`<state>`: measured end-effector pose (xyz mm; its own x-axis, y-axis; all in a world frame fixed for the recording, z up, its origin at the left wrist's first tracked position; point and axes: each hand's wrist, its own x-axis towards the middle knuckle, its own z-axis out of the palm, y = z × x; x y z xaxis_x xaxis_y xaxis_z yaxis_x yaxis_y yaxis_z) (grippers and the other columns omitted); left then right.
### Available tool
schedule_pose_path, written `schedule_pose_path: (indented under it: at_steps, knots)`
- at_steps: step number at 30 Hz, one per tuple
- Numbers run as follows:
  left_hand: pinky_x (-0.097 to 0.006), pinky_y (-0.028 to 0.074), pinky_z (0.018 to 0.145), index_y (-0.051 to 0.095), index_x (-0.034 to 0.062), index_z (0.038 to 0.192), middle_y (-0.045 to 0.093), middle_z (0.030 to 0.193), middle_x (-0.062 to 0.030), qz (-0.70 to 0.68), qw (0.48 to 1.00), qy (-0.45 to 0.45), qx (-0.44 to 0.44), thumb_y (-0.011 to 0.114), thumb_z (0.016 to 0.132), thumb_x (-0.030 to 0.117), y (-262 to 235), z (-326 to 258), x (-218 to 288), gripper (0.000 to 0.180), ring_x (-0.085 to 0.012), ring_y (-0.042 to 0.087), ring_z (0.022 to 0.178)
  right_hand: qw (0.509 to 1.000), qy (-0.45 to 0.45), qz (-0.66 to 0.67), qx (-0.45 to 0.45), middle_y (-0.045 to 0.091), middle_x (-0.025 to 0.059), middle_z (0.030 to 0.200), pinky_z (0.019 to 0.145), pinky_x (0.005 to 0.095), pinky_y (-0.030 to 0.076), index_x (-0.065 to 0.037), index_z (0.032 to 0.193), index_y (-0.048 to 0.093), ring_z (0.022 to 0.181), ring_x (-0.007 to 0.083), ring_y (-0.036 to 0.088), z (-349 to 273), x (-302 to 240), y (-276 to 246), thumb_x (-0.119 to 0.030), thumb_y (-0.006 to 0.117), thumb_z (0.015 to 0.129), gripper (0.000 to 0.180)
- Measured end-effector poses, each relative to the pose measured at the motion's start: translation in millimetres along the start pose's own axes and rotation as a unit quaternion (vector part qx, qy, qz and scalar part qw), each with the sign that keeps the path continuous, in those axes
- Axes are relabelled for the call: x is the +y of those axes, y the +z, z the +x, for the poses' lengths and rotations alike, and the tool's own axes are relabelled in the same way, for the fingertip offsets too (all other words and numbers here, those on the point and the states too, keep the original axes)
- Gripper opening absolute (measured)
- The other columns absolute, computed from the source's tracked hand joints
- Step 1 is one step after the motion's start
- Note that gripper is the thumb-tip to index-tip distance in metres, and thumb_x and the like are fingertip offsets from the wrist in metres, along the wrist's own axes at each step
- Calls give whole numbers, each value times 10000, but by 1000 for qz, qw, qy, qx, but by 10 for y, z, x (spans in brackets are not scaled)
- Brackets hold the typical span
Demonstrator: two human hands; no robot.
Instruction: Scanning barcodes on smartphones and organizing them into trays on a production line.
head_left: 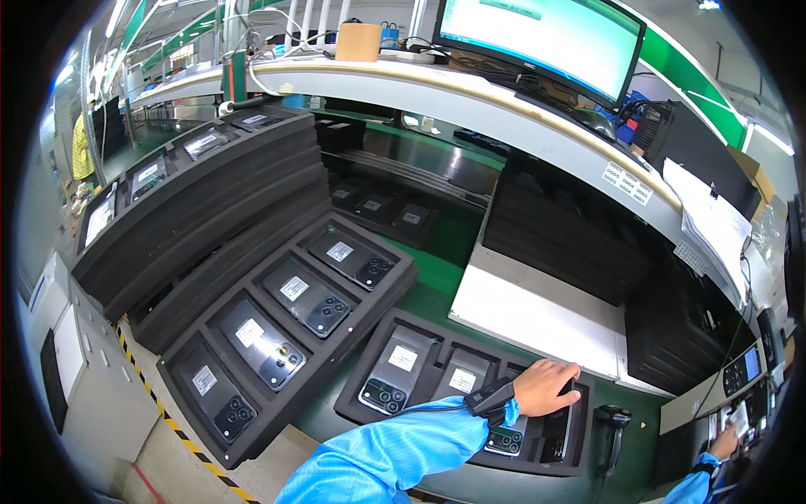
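My left hand (544, 388) reaches over the right end of a black foam tray (348, 401), fingers curled down on a dark phone (556, 437) in the end slot. The hand and wrist hide part of that phone and the slot beside it. Other phones, camera side up with white labels, lie in this tray, among them a phone (392, 370) at its left end. Far off at the right edge, my right hand (724, 443) is bent around something pale beside a device with a small screen (742, 368). What it holds is too small to make out.
Left of my tray, a larger foam tray (336, 357) holds several phones, with stacked foam trays (210, 202) behind. A black handheld scanner (614, 433) stands right of my tray. Beyond are a white board (529, 307), dark stacks (571, 227) and a shelf with a monitor (541, 42).
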<state>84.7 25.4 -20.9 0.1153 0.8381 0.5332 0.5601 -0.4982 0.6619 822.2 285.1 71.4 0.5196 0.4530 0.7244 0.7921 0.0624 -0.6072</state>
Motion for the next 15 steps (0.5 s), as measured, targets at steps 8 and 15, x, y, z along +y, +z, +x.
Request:
schedule_pose_path:
  at_steps: [8, 15]
  knots:
    - [-493, 471, 924, 575, 36, 1135, 660, 1064, -218, 0, 1000, -7, -1, 636, 919, 375, -20, 77, 6, 407, -412, 615, 1051, 814, 345, 357, -302, 439, -78, 629, 368, 188, 256, -162, 868, 586, 462, 22, 368, -3503, -2720, -642, -279, 565, 1028, 199]
    - [-475, 409, 1029, 549, 37, 1201, 638, 1141, -201, 16, 999, -40, -20, 591, 966, 377, -192, -59, -62, 416, -389, 581, 1141, 652, 293, 195, -671, 597, 31, 576, 375, 252, 348, -23, 698, 660, 417, 88, 490, -4321, -4034, -814, -297, 673, 982, 395]
